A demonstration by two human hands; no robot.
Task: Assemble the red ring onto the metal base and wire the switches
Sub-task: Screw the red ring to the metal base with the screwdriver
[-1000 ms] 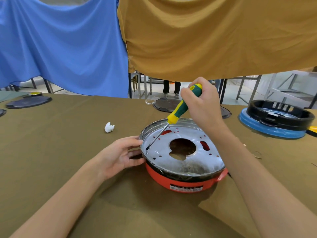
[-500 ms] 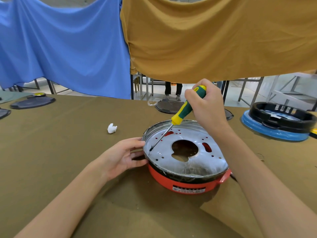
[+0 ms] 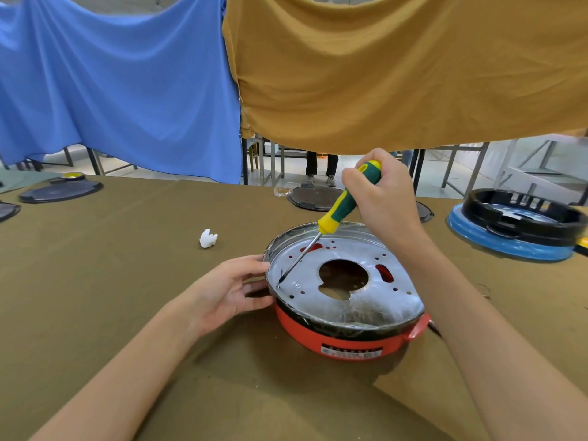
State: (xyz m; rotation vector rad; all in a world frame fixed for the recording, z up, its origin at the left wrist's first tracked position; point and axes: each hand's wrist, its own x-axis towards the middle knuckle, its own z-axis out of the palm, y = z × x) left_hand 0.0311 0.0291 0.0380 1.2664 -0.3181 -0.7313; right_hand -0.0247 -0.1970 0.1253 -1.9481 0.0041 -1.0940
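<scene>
The right hand (image 3: 386,198) grips the screwdriver (image 3: 342,205), tip at the left edge of the metal base (image 3: 346,300) seated in the red ring (image 3: 343,342) on the counter (image 3: 111,281). The left hand (image 3: 229,289), fingers relaxed, steadies the rim. The slanted tip could slip off the screw and jab those fingers.

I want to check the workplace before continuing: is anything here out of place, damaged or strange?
Little stands out. A small crumpled white scrap lies loose on the table cloth, apart from the work. The metal base sits in the red ring, its film wrap wrinkled at the rim.
</scene>
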